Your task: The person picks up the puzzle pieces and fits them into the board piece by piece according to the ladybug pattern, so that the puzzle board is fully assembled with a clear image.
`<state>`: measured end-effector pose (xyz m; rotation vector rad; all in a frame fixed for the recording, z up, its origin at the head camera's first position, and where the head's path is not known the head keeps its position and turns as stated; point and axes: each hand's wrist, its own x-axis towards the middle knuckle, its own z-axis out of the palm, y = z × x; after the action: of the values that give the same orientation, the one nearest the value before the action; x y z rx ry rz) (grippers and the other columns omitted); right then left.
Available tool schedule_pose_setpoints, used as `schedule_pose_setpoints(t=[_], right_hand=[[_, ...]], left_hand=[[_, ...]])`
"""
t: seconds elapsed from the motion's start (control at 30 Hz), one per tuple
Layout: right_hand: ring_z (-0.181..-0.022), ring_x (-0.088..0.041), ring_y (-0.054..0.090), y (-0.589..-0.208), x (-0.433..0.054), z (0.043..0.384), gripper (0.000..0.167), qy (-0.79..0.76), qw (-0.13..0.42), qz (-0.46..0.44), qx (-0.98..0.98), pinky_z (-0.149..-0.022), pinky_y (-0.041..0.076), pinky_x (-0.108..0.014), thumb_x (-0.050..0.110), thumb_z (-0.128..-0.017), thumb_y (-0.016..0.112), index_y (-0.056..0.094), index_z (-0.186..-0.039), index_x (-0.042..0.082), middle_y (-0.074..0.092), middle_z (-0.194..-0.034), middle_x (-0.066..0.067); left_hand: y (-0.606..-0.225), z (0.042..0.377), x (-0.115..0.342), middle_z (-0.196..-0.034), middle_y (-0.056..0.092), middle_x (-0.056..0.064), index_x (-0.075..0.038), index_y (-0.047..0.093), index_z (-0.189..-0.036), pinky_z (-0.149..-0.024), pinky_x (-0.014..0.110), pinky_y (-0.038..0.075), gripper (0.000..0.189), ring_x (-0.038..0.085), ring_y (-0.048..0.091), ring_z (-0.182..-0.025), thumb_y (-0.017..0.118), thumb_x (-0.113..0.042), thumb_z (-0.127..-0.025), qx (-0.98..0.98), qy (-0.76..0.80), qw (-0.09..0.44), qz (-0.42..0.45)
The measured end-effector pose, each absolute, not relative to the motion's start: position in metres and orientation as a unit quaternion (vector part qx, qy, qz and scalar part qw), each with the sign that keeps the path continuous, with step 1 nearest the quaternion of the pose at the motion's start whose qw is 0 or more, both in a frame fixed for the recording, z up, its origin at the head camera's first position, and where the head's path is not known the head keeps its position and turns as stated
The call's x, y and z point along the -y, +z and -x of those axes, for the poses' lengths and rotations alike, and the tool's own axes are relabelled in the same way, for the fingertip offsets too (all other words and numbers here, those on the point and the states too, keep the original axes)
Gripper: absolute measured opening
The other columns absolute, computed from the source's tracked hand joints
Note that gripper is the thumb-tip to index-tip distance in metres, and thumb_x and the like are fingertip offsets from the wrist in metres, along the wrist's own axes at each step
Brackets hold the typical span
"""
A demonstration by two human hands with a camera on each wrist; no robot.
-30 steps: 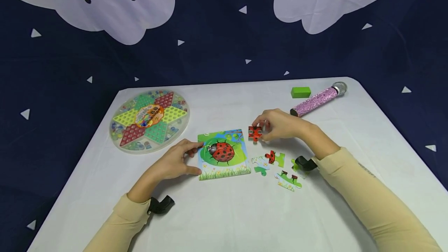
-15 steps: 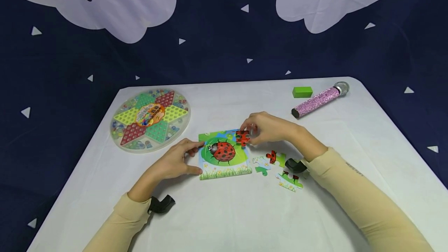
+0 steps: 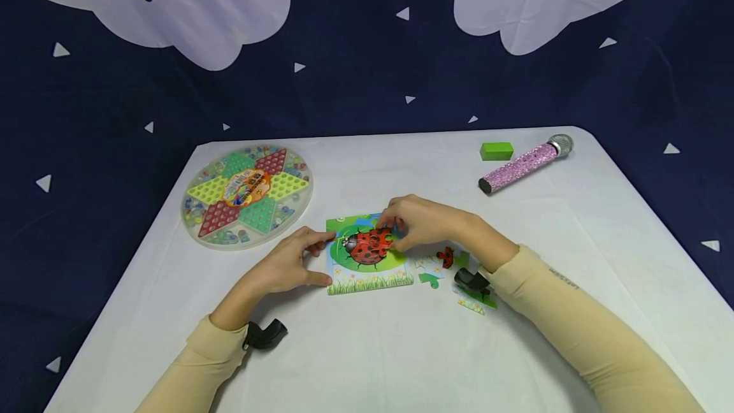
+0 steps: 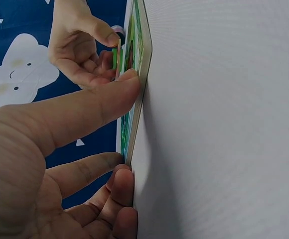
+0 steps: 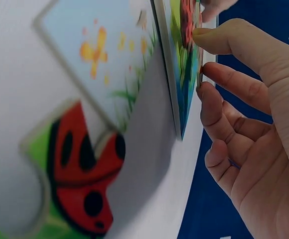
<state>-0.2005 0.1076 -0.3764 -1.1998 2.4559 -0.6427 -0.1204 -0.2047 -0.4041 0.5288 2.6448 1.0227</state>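
A square ladybug puzzle board (image 3: 369, 282) lies flat on the white table. My left hand (image 3: 289, 263) rests at its left side, thumb at the near corner and index finger farther up; the left wrist view shows the thumb tip (image 4: 129, 79) against the board's edge. Between thumb and fingers, my right hand (image 3: 427, 218) pinches a red, black-spotted puzzle piece (image 3: 381, 238) over the ladybug picture. Edge-on, that piece (image 5: 200, 74) looks thin in the right wrist view. Right of the board lie several loose pieces, among them a red-and-green one (image 3: 445, 257) and a pale flowered one (image 3: 425, 264).
A round Chinese checkers board (image 3: 246, 199) with marbles sits at the back left. Toward the back right are a green block (image 3: 496, 151) and a pink glittery microphone (image 3: 524, 166). A black wrist mount (image 3: 471, 280) overhangs some loose pieces.
My right hand has moved left with the red spotted puzzle piece, from beside the board to over the ladybug picture. The left hand keeps its place at the board.
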Motion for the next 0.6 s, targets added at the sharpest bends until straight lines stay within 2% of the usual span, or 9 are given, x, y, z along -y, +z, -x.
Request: schedule_pose_setpoints(t=[0.33, 0.6], right_hand=[[-0.087, -0.012, 0.059, -0.378, -0.091, 0.195, 0.04, -0.212, 0.182, 0.437, -0.855, -0.08, 0.052, -0.027, 0.02, -0.09, 0.085, 0.076, -0.128, 0.01, 0.07, -0.117, -0.002], [-0.09, -0.012, 0.06, -0.377, -0.082, 0.192, 0.04, -0.201, 0.179, 0.444, -0.855, -0.085, 0.052, -0.028, 0.023, -0.091, 0.085, 0.077, -0.127, 0.01, 0.07, -0.114, -0.002]], left_hand=[[-0.404, 0.121, 0.205, -0.114, 0.06, 0.006, -0.005, 0.06, -0.152, -0.09, 0.032, 0.043, 0.086, 0.019, 0.055, -0.105, 0.098, -0.017, -0.076, -0.911, 0.349, 0.128, -0.18], [-0.404, 0.121, 0.205, -0.114, 0.06, 0.007, -0.005, 0.06, -0.152, -0.092, 0.033, 0.044, 0.086, 0.019, 0.056, -0.105, 0.098, -0.017, -0.076, -0.91, 0.35, 0.128, -0.181]])
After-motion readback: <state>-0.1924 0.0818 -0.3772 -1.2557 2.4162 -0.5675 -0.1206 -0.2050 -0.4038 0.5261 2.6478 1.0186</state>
